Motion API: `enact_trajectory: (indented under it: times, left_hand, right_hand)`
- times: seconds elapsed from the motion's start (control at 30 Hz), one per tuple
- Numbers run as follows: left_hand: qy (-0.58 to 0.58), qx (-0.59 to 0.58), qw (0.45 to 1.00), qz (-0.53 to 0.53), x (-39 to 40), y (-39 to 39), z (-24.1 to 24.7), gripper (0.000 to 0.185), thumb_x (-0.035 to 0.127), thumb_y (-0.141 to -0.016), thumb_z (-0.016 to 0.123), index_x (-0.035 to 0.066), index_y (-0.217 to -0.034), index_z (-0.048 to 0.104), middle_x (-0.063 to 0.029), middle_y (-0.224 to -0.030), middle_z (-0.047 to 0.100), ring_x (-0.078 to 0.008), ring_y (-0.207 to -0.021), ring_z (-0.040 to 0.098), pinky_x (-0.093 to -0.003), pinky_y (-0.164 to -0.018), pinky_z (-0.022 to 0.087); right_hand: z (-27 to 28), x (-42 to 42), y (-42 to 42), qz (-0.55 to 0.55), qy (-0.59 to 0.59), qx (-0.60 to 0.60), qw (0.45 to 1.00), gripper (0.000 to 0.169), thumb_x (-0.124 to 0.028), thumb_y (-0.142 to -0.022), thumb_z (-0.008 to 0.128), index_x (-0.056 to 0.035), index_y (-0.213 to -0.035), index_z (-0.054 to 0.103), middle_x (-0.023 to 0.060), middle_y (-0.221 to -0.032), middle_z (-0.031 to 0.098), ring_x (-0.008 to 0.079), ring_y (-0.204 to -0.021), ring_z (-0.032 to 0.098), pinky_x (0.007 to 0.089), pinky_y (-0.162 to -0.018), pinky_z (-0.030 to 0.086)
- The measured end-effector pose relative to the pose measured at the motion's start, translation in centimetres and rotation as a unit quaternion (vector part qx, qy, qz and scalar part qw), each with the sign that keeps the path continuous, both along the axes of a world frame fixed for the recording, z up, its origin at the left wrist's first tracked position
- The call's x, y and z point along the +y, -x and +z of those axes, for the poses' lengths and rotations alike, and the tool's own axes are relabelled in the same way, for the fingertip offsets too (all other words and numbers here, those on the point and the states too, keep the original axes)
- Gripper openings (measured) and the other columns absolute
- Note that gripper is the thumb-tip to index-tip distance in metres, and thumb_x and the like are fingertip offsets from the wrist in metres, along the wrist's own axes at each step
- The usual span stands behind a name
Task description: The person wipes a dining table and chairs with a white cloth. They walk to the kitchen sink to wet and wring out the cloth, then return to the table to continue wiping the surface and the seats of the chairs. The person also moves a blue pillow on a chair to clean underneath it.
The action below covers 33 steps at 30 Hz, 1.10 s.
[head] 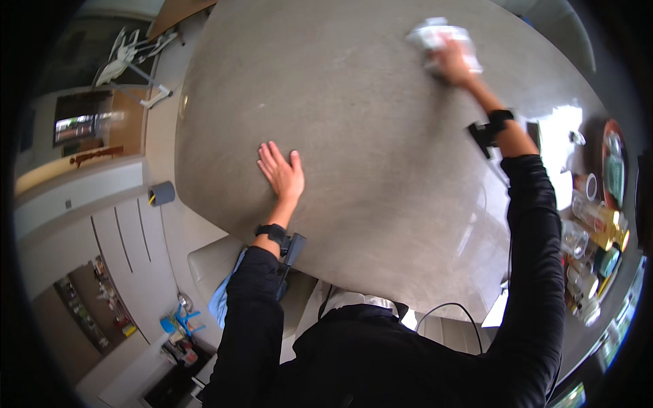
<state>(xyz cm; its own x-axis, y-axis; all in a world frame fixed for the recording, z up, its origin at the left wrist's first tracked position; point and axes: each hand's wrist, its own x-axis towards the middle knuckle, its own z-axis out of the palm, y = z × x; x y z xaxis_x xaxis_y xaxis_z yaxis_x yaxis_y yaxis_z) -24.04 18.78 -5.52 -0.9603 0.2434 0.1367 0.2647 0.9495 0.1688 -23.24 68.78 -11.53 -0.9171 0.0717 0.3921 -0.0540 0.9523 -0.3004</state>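
A large grey table (347, 127) with a glossy top spreads out before me. My left hand (283, 176) rests palm down near its left side, fingers spread and holding nothing. Far out to the right, my right hand (451, 58) presses a crumpled white cloth or wipe (431, 30) against the tabletop. That hand and the cloth are blurred, and the fingertips are partly lost in the blur. Both wrists carry black straps with a small dark device attached, the left one (273, 233) and the right one (492, 130).
Along the right edge stand several jars and bottles (597, 219), a cup (584, 184) and a red-rimmed tray (612, 127). A pale chair (214, 262) with blue fabric is tucked at the near left. A black cable (461, 306) loops at the near edge. A grey bin (162, 194) stands on the floor.
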Motion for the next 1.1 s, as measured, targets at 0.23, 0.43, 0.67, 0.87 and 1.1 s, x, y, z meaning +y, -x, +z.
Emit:
enact_trajectory:
  times: [0.23,0.43,0.67,0.87,1.1]
  left_hand:
    - [0.039,0.036,0.999,-0.010,0.8,-0.7,0.5,0.066,0.035,-0.087,0.041,-0.006,-0.135,0.022,-0.0256,-0.141,0.020,-0.0368,-0.133,0.015,-0.0473,-0.109,0.009]
    - [-0.023,-0.043,0.999,-0.004,-0.8,-0.7,0.9,0.069,0.038,-0.088,0.042,-0.005,-0.137,0.018,-0.0226,-0.144,0.013,-0.0354,-0.134,0.014,-0.0464,-0.109,0.009]
    - [-0.278,-0.021,0.954,0.112,-9.9,-4.9,4.4,0.056,0.025,-0.089,0.048,0.000,-0.134,0.027,-0.0207,-0.139,0.022,-0.0373,-0.127,0.026,-0.0424,-0.104,0.025]
    - [-0.122,-0.068,0.985,0.097,-18.3,-10.6,2.4,0.062,0.034,-0.085,0.053,0.003,-0.133,0.032,-0.0194,-0.141,0.019,-0.0361,-0.130,0.019,-0.0491,-0.106,0.017]
    - [-0.148,-0.046,0.976,0.151,-21.5,-11.9,1.5,0.061,0.034,-0.084,0.054,0.001,-0.131,0.034,-0.0204,-0.141,0.020,-0.0361,-0.130,0.019,-0.0464,-0.106,0.019]
  right_hand:
    - [-0.5,6.7,5.3,-0.291,-0.055,-0.108,0.949,0.058,-0.049,-0.088,0.036,-0.0234,-0.139,0.025,0.0122,-0.145,0.021,0.0356,-0.134,0.017,0.0531,-0.105,0.013]
    - [5.7,-15.8,12.7,-0.071,-0.083,-0.182,0.977,0.056,-0.036,-0.089,0.036,-0.0112,-0.138,0.026,0.0153,-0.142,0.026,0.0320,-0.132,0.021,0.0446,-0.108,0.015]
    - [7.4,-43.3,-3.3,0.325,0.093,-0.117,0.934,0.059,-0.029,-0.077,0.052,-0.0078,-0.131,0.039,0.0134,-0.139,0.033,0.0297,-0.129,0.028,0.0421,-0.109,0.015]
    - [10.6,-42.5,-18.8,0.528,0.032,-0.197,0.826,0.058,-0.023,-0.079,0.056,-0.0142,-0.133,0.037,0.0067,-0.146,0.019,0.0249,-0.136,0.012,0.0406,-0.112,0.011]
    - [12.2,-36.2,-25.0,0.539,-0.038,-0.256,0.802,0.061,-0.023,-0.075,0.061,-0.0199,-0.133,0.039,0.0046,-0.145,0.022,0.0257,-0.136,0.012,0.0426,-0.111,0.010]
